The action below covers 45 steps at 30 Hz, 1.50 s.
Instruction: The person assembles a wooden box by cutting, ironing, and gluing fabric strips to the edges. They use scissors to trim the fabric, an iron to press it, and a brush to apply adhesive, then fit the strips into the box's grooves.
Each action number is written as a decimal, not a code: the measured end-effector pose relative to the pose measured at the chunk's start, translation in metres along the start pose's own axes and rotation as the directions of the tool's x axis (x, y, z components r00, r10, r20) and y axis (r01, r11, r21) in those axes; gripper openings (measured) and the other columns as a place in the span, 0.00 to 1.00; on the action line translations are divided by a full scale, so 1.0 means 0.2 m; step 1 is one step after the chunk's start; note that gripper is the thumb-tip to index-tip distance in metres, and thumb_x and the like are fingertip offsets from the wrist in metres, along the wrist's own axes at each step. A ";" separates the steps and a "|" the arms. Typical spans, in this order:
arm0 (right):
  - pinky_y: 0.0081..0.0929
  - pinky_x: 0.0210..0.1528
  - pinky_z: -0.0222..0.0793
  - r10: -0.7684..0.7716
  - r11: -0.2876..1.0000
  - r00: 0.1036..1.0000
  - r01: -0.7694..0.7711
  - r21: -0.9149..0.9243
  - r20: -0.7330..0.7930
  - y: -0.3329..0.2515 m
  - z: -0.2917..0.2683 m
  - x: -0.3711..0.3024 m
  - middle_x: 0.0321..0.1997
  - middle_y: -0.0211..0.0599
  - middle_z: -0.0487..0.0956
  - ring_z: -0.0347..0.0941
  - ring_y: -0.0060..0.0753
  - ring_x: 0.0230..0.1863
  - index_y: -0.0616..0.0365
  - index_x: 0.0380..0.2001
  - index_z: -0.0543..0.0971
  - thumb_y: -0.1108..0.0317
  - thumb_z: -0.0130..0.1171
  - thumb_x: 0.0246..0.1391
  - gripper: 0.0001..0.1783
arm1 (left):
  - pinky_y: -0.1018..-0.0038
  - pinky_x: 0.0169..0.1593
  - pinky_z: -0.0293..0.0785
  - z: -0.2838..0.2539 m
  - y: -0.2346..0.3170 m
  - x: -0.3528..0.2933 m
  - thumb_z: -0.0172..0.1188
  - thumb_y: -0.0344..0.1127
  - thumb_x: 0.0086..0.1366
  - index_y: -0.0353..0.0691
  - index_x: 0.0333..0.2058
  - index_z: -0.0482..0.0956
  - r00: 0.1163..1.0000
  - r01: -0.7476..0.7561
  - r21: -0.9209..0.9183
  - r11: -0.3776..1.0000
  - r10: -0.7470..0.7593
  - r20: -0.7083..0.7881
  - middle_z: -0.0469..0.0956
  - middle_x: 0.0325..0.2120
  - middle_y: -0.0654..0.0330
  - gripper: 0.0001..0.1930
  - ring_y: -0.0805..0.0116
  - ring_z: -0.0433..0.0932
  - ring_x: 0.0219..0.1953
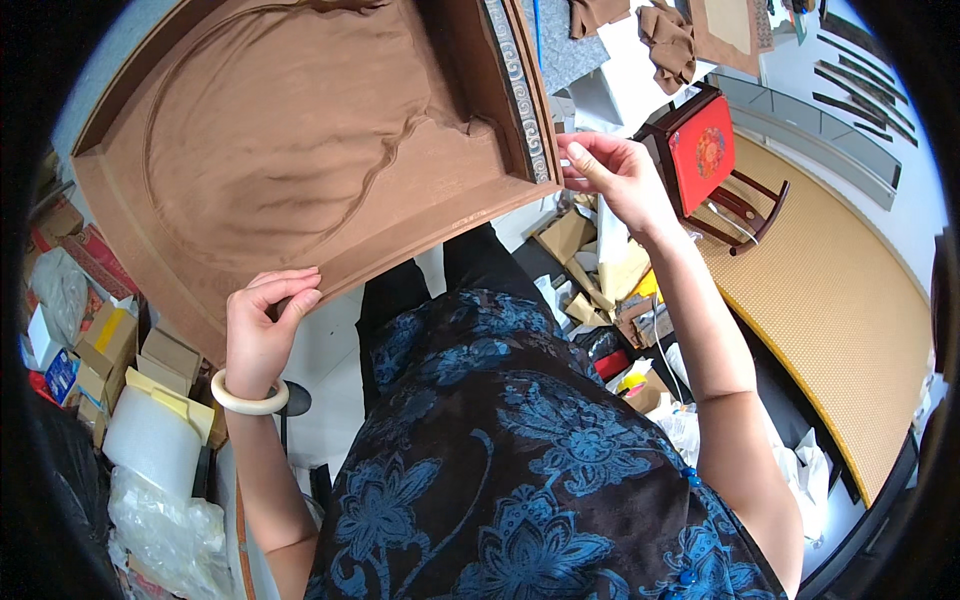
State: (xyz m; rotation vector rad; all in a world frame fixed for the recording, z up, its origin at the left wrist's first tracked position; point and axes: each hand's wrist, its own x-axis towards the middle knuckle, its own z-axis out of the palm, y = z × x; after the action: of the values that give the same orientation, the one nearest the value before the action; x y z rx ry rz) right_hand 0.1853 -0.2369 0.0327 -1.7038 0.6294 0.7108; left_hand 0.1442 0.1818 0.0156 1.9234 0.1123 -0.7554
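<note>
A large shallow box (290,130), lined in brown cloth, is tilted in front of me. Its cloth lies in loose folds, and a grey scroll-patterned trim strip (516,85) runs along the right wall. My left hand (268,325), with a cream bangle (248,404) at the wrist, pinches the near rim between thumb and fingers. At the near right corner, my right hand (618,178) grips the side edge; the box partly hides its fingertips.
Cartons (108,340), a white roll (150,440) and clear plastic (170,530) crowd the left. Cardboard scraps (575,245) litter the floor by my right arm. Beyond stand a red-topped stool (702,150) and a yellow woven panel (840,320). Brown cloth pieces (668,45) lie at the back.
</note>
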 end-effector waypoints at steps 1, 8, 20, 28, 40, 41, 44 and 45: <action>0.24 0.47 0.78 -0.018 1.000 1.000 0.018 -0.014 -0.002 0.00 0.00 0.00 0.42 0.32 0.84 0.80 0.22 0.43 0.61 0.50 0.81 0.57 0.61 0.65 0.19 | 0.71 0.48 0.78 -0.01 0.00 -0.02 0.68 0.24 0.57 0.32 0.36 0.87 1.000 0.007 0.007 1.000 -0.007 -0.007 0.86 0.38 0.51 0.07 0.62 0.83 0.41; 0.34 0.50 0.78 -0.847 0.247 0.515 0.596 -0.764 0.128 -0.18 0.20 -0.03 0.42 0.42 0.84 0.82 0.41 0.41 0.59 0.40 0.83 0.73 0.67 0.54 0.09 | 0.68 0.48 0.76 -0.15 -0.01 -0.26 0.67 0.23 0.58 0.32 0.35 0.85 0.852 -0.035 0.430 0.902 0.251 -0.459 0.84 0.36 0.53 0.06 0.57 0.81 0.41; 0.36 0.48 0.78 -0.312 0.694 0.655 0.652 -0.306 0.688 -0.19 1.06 0.03 0.43 0.48 0.85 0.82 0.47 0.47 0.61 0.43 0.84 0.61 0.66 0.56 0.16 | 0.58 0.55 0.72 0.07 -0.24 -0.38 0.67 0.36 0.64 0.41 0.67 0.54 0.588 -0.096 -0.812 0.576 -0.625 -0.513 0.66 0.61 0.54 0.38 0.64 0.68 0.59; 0.40 0.50 0.75 -0.376 0.554 0.566 0.772 -0.311 0.734 -0.19 1.24 0.01 0.45 0.46 0.83 0.79 0.51 0.45 0.63 0.42 0.84 0.62 0.66 0.55 0.16 | 0.72 0.39 0.78 0.15 -0.23 -0.27 0.63 0.30 0.65 0.40 0.63 0.52 0.447 -0.159 -0.807 0.569 -0.688 -0.572 0.69 0.52 0.53 0.34 0.70 0.73 0.48; 0.37 0.50 0.77 -0.350 0.551 0.578 0.764 -0.337 0.737 -0.22 1.25 0.06 0.46 0.44 0.83 0.79 0.47 0.48 0.62 0.43 0.84 0.62 0.68 0.53 0.17 | 0.78 0.44 0.73 0.14 -0.20 -0.19 0.57 0.22 0.66 0.36 0.62 0.50 0.377 -0.186 -0.765 0.617 -0.674 -0.635 0.68 0.50 0.53 0.31 0.74 0.73 0.42; 0.37 0.51 0.77 -0.407 0.545 0.586 0.771 -0.328 0.701 -0.22 1.23 0.05 0.46 0.44 0.83 0.79 0.47 0.48 0.63 0.42 0.84 0.63 0.68 0.53 0.17 | 0.79 0.44 0.73 0.15 -0.20 -0.19 0.57 0.22 0.66 0.36 0.62 0.50 0.359 -0.216 -0.757 0.617 -0.670 -0.649 0.68 0.51 0.53 0.32 0.74 0.73 0.43; 0.41 0.58 0.73 -0.617 0.348 0.557 0.827 -0.441 0.556 -0.33 1.09 0.02 0.46 0.44 0.84 0.79 0.46 0.52 0.65 0.41 0.84 0.69 0.66 0.55 0.12 | 0.78 0.45 0.75 0.16 -0.18 -0.22 0.60 0.26 0.66 0.40 0.63 0.54 0.472 -0.278 -0.874 0.399 -0.735 -0.486 0.70 0.51 0.58 0.31 0.74 0.74 0.47; 0.41 0.62 0.68 -0.754 0.273 0.536 0.782 -0.561 0.379 -0.36 1.00 0.03 0.51 0.46 0.82 0.76 0.46 0.57 0.66 0.45 0.82 0.73 0.64 0.56 0.14 | 0.78 0.45 0.76 0.16 -0.17 -0.23 0.61 0.27 0.66 0.42 0.63 0.55 0.533 -0.282 -0.914 0.292 -0.745 -0.402 0.71 0.51 0.59 0.31 0.73 0.75 0.48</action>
State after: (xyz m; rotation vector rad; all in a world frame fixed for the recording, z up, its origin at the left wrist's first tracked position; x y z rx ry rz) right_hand 0.2143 -0.0264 0.0387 -2.3564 -0.6652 0.2115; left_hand 0.0792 0.1823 0.0057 0.8274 1.2802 0.1973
